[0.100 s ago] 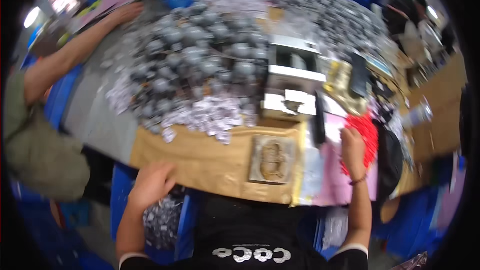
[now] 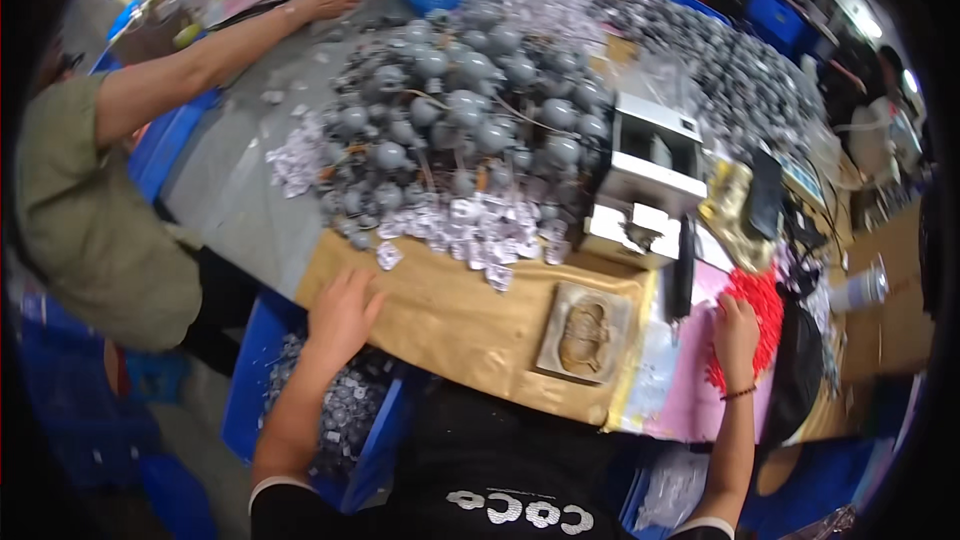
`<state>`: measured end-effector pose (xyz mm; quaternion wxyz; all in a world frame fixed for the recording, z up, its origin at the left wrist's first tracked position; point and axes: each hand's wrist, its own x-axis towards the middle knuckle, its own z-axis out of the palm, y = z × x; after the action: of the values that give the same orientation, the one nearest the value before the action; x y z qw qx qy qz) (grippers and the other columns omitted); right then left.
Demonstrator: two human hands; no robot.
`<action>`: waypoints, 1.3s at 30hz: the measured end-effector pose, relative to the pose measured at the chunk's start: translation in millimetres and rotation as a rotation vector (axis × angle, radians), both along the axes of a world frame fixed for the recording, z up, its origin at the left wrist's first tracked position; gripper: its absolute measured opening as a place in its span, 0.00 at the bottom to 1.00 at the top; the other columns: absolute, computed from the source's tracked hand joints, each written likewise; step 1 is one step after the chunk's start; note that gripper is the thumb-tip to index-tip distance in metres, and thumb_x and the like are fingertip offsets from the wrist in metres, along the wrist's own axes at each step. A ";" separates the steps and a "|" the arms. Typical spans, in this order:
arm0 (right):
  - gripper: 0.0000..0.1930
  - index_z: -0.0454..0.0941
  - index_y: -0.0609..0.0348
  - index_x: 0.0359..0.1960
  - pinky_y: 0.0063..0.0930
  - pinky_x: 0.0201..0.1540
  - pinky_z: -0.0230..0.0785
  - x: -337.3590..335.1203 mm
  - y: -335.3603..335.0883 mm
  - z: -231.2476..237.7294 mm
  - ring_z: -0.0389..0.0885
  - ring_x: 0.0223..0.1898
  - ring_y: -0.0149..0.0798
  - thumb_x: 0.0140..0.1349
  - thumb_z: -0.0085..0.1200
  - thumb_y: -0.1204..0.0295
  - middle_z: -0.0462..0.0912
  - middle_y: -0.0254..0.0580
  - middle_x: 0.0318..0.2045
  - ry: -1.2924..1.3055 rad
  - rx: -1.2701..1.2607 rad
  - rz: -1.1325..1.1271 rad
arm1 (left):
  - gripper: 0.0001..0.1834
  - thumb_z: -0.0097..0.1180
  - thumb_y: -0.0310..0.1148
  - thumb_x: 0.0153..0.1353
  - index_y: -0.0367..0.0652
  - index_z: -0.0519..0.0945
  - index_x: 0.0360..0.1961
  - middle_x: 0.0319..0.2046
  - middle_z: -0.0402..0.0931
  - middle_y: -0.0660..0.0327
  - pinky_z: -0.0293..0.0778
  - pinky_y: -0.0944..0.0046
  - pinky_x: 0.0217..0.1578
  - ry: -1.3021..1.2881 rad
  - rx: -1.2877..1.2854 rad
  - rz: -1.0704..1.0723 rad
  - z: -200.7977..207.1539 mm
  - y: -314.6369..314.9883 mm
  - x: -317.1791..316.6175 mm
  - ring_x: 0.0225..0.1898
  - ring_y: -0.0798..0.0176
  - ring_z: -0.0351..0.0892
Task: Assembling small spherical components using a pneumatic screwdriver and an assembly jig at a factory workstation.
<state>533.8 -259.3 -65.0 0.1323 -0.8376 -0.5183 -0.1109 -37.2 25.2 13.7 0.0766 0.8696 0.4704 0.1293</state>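
- My left hand [image 2: 343,312] lies flat, fingers spread, on the tan sheet [image 2: 450,325] at the table's near edge, holding nothing; a blue bin of clear packets [image 2: 345,410] sits just below it.
- My right hand [image 2: 737,332] rests on the red pile [image 2: 762,310], fingers curled into it; can't tell if the grip is pinching any.
- A moulded tray [image 2: 585,333] lies between my hands.
- The table [image 2: 240,190] carries a heap of grey bulbs [image 2: 470,120] and a white machine [image 2: 650,175].
- Another person's arm [image 2: 215,55] reaches over the table's left side.

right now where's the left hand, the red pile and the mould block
left hand [image 2: 343,312], head view, back of the hand
red pile [image 2: 765,302], head view, upper part clear of the right hand
mould block [image 2: 585,333], head view, the shaped hollow in its middle
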 end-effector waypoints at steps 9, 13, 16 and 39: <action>0.04 0.80 0.62 0.36 0.48 0.42 0.71 18.5 4.5 -18.7 0.79 0.39 0.55 0.61 0.59 0.77 0.80 0.51 0.35 -0.038 -0.013 0.035 | 0.18 0.66 0.42 0.61 0.43 0.77 0.46 0.43 0.74 0.49 0.76 0.41 0.41 -0.157 0.085 0.257 -73.4 38.0 43.4 0.44 0.39 0.78; 0.07 0.80 0.63 0.38 0.37 0.41 0.73 16.1 -1.4 -13.2 0.79 0.36 0.46 0.59 0.56 0.85 0.79 0.47 0.35 0.150 0.104 0.052 | 0.13 0.65 0.34 0.59 0.43 0.78 0.43 0.41 0.73 0.50 0.76 0.44 0.42 -0.134 0.126 0.180 -74.9 34.8 36.1 0.45 0.42 0.78; 0.09 0.80 0.64 0.39 0.27 0.40 0.72 14.0 -1.8 -11.9 0.78 0.36 0.35 0.60 0.54 0.88 0.78 0.40 0.37 0.462 0.305 0.047 | 0.12 0.64 0.28 0.57 0.43 0.79 0.42 0.42 0.74 0.52 0.78 0.48 0.44 -0.300 0.010 0.073 -69.3 25.9 32.0 0.46 0.45 0.79; 0.13 0.80 0.57 0.33 0.35 0.38 0.74 -172.9 104.6 25.4 0.83 0.36 0.43 0.49 0.73 0.80 0.85 0.39 0.33 0.422 0.368 0.755 | 0.18 0.65 0.26 0.57 0.44 0.80 0.49 0.47 0.75 0.57 0.71 0.50 0.57 -0.514 -0.374 -0.577 -44.9 -62.9 208.3 0.55 0.46 0.72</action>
<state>361.0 -154.7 -39.6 0.4123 -0.5573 -0.7202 0.0276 171.1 -37.7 -31.2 0.3809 0.8761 0.1886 0.2276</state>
